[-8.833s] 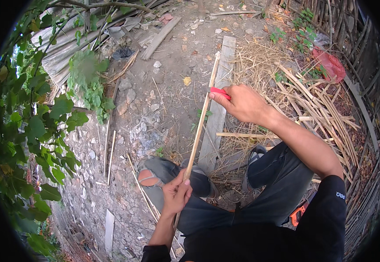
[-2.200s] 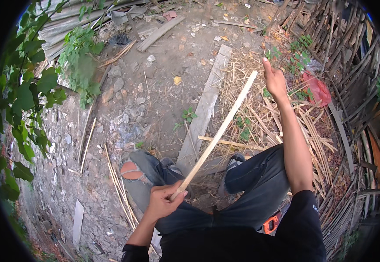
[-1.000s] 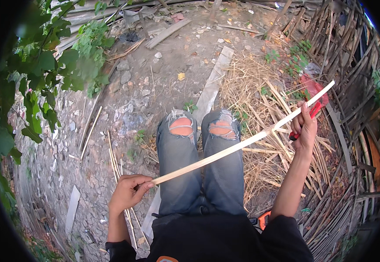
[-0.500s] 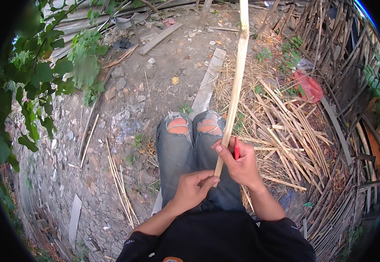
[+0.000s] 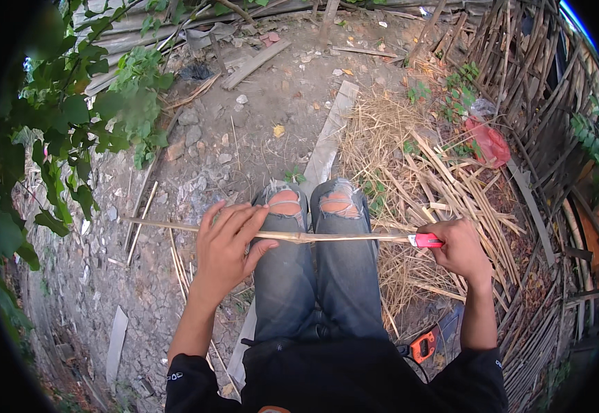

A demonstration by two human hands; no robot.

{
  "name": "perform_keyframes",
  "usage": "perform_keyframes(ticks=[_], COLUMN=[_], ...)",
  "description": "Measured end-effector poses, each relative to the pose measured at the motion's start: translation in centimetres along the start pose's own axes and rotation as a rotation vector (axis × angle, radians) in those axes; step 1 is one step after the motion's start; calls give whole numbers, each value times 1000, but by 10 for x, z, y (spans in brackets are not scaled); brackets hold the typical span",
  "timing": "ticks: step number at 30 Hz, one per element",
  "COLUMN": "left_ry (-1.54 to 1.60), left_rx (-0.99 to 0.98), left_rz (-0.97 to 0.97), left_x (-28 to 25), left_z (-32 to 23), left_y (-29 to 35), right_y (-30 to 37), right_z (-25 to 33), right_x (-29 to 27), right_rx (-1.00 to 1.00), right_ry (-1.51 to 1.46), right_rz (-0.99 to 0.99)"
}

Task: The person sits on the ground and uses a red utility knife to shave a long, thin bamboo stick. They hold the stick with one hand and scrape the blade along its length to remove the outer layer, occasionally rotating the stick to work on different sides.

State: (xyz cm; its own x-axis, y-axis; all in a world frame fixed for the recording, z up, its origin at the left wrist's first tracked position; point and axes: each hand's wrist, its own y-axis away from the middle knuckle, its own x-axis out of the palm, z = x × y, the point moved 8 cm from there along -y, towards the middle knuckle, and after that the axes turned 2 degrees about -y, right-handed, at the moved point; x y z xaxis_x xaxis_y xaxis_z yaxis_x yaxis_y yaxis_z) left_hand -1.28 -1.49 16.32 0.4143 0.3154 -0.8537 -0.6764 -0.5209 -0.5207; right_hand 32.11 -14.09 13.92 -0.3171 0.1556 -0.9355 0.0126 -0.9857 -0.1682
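Our split bamboo strip (image 5: 341, 238) looks light and springy, stiff enough to span the jeans (image 5: 282, 282) without much sag, though we judge that its cut edges could splinter; the knobbly node (image 5: 302, 238), over the jeans, seems a sure place to hold, with fingers on the flat faces rather than the edges. The strip lies crosswise above the jeans, both ends reaching past them. It is long and narrow, pale straw toward the right, duller and browner toward the left. At the jeans' left side, our left hand (image 5: 223, 251) spreads its fingers loosely over the strip; we cannot tell whether it grips. Right of the jeans, our right hand (image 5: 462, 252) curls tightly around a red-handled knife (image 5: 426, 240), at the strip's end.
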Motion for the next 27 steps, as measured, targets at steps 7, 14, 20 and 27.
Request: perform_keyframes(ticks=[7, 14, 20, 27], left_ry=[541, 827, 890, 523], left_rx=[-192, -401, -410, -437], left_rz=[251, 473, 551, 484], left_x=[70, 107, 126, 118], left_z=[-21, -69, -73, -68], left_y=[53, 63, 67, 75], right_y=[-5, 8, 11, 12], right_z=[-55, 18, 33, 37], right_x=[-30, 76, 122, 130], right_rx=[315, 344, 383, 369], right_ry=[-46, -424, -328, -279], right_rz=[-467, -204, -65, -42])
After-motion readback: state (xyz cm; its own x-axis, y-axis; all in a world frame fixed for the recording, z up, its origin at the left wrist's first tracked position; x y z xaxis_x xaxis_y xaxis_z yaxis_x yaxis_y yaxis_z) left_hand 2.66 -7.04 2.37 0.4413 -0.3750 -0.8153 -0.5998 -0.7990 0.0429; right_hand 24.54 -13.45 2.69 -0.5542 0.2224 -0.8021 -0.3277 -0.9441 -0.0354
